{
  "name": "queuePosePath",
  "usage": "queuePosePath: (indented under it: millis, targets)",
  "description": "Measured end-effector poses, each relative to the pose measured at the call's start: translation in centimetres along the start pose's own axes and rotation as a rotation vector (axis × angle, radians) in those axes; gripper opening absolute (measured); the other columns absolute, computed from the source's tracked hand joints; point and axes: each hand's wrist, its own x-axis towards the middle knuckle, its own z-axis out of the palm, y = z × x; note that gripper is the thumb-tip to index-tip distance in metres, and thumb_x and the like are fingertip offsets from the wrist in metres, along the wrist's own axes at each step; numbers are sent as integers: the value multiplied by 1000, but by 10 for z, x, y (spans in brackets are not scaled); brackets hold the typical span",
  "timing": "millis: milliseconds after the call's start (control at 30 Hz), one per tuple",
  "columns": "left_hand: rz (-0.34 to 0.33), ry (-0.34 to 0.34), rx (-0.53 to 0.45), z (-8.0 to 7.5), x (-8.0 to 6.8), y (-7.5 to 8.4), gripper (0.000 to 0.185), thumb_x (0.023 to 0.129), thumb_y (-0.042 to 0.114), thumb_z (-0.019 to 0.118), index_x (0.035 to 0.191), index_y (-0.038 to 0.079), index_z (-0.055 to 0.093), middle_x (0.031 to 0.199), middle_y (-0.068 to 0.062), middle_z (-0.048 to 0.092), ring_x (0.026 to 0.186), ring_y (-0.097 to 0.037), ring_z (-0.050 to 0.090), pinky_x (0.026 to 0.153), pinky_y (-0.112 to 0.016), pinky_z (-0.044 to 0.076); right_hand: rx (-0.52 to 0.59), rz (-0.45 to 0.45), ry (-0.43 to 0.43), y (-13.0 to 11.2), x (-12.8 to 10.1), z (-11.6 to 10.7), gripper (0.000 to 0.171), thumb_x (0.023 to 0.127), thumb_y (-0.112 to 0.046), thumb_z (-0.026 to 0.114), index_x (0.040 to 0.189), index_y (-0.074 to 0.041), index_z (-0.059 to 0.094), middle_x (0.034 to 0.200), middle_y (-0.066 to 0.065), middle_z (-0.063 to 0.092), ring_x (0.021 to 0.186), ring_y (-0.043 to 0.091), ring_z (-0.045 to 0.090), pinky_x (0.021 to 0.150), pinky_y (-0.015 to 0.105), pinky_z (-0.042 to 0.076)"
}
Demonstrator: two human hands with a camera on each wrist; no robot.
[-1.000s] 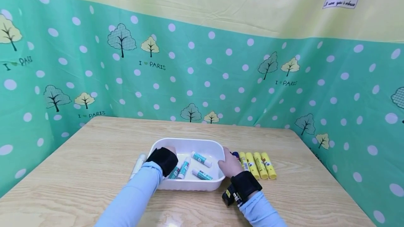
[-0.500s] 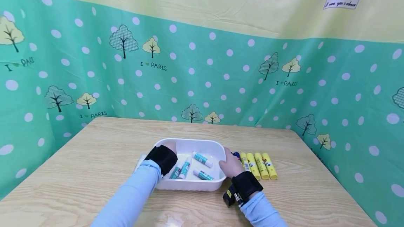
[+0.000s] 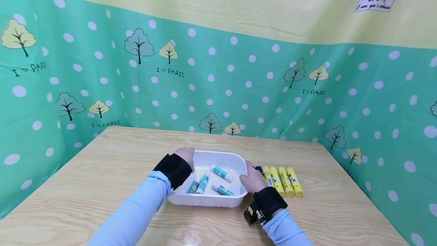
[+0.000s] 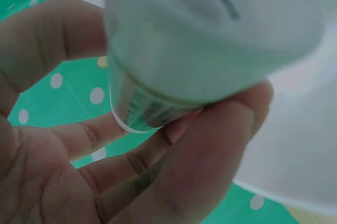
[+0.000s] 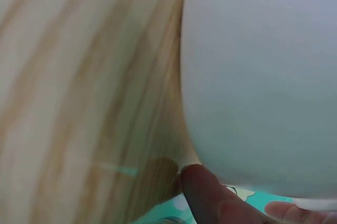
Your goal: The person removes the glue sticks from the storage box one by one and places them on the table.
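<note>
My left hand [image 3: 186, 156] is raised over the left back corner of a white plastic basin [image 3: 208, 200]. Its thumb and fingers pinch a glue stick [image 4: 152, 76], whose pale end faces the left wrist camera. Several teal-and-white glue sticks [image 3: 203, 183] lie loose on the basin floor. At the basin's right side, my right hand [image 3: 253, 179] grips the rim, fingers against the outer wall [image 5: 263, 87]. The glue stick is hidden from the head view by the left hand and wristband.
Beside the right hand, several yellow glue sticks [image 3: 286, 181] lie in a row, with a dark blue-capped one [image 3: 259, 170] at their left end. A wooden table [image 3: 112, 162] carries everything. A green-and-yellow patterned curtain [image 3: 239, 63] hangs behind it.
My left hand has come up out of the basin, bringing a glue stick with it. My right hand keeps its grip on the rim. The head view has shifted slightly.
</note>
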Motion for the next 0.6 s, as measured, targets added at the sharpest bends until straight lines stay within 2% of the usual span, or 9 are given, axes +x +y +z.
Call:
queuePosePath:
  millis: [133,233,400,600]
  targets:
    - [15,-83,-17,-8,6,-4,63,63,3,64,121,-5,40,108,-21,55,95,-31,54,82,-39,42,-16,-12,5,1,0,1,53,81,-7,45,131,-3,28,125,20,43,107,31,49,80,44,43]
    - [17,-116,-62,-16,5,-9,69,64,1,63,126,-6,34,117,-23,49,100,-31,51,84,-38,41,-14,-5,7,0,0,1,53,81,-7,45,132,-4,28,125,19,43,107,31,49,81,44,43]
    - [22,-117,-141,-25,-1,-22,67,64,-1,62,126,-6,34,119,-24,47,99,-30,50,83,-41,41,-14,4,13,0,1,0,53,81,-7,45,132,-4,28,125,19,43,107,30,49,82,44,43]
    - [48,-86,-153,-27,-10,-48,63,63,1,63,121,-6,38,109,-24,51,91,-29,52,77,-40,43,-17,25,-3,-1,2,-1,54,82,-8,45,133,-5,27,127,19,42,107,29,49,81,43,44]
